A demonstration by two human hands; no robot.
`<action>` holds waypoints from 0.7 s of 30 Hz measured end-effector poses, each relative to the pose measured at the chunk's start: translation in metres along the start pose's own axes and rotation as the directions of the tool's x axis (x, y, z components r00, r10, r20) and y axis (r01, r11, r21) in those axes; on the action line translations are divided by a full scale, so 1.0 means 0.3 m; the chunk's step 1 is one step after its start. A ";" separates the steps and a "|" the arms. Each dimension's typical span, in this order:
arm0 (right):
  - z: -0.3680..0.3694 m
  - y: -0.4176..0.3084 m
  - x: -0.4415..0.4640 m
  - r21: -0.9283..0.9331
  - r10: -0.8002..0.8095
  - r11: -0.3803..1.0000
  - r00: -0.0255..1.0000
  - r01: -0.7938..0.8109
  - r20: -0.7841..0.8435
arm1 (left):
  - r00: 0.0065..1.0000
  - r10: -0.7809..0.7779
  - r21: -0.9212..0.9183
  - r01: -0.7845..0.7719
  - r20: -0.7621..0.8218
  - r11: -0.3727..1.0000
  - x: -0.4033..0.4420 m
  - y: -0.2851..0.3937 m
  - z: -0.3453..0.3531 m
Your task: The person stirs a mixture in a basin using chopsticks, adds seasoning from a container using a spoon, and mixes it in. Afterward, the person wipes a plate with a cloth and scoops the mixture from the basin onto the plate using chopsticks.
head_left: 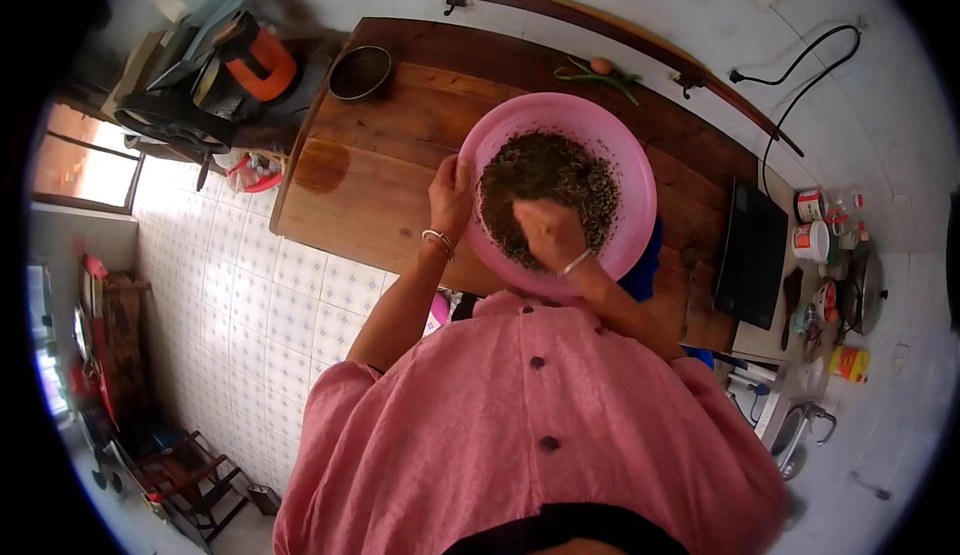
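A large pink basin (642,170) stands on the wooden table, with a dark, speckled, crumbly mixture (560,170) inside it. My left hand (452,195) grips the basin's left rim, thumb up along the edge, with a bracelet on the wrist. Inside the basin, my right hand (550,233) is curled like a fist over the lower middle of the mixture. Its fingertips point down and are hidden, so what they hold, if anything, does not show. Some bits of the mixture stick to the basin's inner wall.
On the wooden table (370,170) are a dark round bowl (360,73), green stalks (600,78) beside an egg-like object (601,66), and a black flat panel (752,252). An orange appliance (262,65) stands at far left. Jars (810,240) and a sink (793,440) are at right.
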State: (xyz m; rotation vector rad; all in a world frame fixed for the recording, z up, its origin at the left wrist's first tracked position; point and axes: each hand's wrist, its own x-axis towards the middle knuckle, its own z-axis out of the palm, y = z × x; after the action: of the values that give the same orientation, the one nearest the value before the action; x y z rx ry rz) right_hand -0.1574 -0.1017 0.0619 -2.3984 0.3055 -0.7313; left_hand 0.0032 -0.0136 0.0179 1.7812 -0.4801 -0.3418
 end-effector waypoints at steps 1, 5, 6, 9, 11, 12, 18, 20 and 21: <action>-0.027 -0.064 -0.021 0.073 0.035 0.996 0.993 -0.043 0.116 | 1.000 -0.014 -0.007 0.014 0.011 1.000 0.000 -0.006 0.001; -0.157 0.038 -0.170 0.198 0.162 0.955 0.947 -0.221 0.276 | 1.000 0.002 -0.052 -0.002 -0.009 0.999 0.004 -0.030 0.003; -0.207 0.114 -0.192 0.179 0.247 0.934 0.923 -0.308 0.296 | 1.000 0.005 -0.054 -0.006 -0.003 0.998 0.002 -0.023 0.000; -0.344 0.312 -0.137 -0.039 0.464 0.885 0.871 -0.464 0.163 | 1.000 -0.002 -0.108 0.003 0.015 0.994 0.009 -0.045 0.007; -0.305 0.448 -0.091 -0.132 0.439 0.895 0.892 -0.425 0.107 | 0.999 -0.007 -0.155 0.012 0.035 0.988 0.010 -0.047 0.006; -0.261 0.460 -0.044 -0.104 0.412 0.904 0.910 -0.414 -0.042 | 0.999 -0.013 -0.141 0.019 0.043 0.990 0.010 -0.037 0.003; 0.005 0.133 0.074 0.084 0.149 0.986 0.988 -0.144 -0.046 | 0.999 0.045 -0.013 -0.045 0.019 0.999 0.008 -0.015 0.004; -0.014 0.041 -0.014 0.130 0.076 0.987 0.987 -0.095 0.144 | 0.996 0.093 0.045 -0.092 -0.007 0.995 0.008 -0.012 0.001; -0.052 0.014 -0.057 0.186 0.091 0.973 0.966 -0.138 0.244 | 0.999 0.047 -0.010 -0.047 0.001 0.999 -0.001 0.008 0.001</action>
State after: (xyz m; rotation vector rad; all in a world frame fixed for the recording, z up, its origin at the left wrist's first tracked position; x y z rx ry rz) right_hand -0.1804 -0.1060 0.0623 -2.2245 0.2576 -0.4006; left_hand 0.0027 -0.0142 0.0201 1.7567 -0.5197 -0.3117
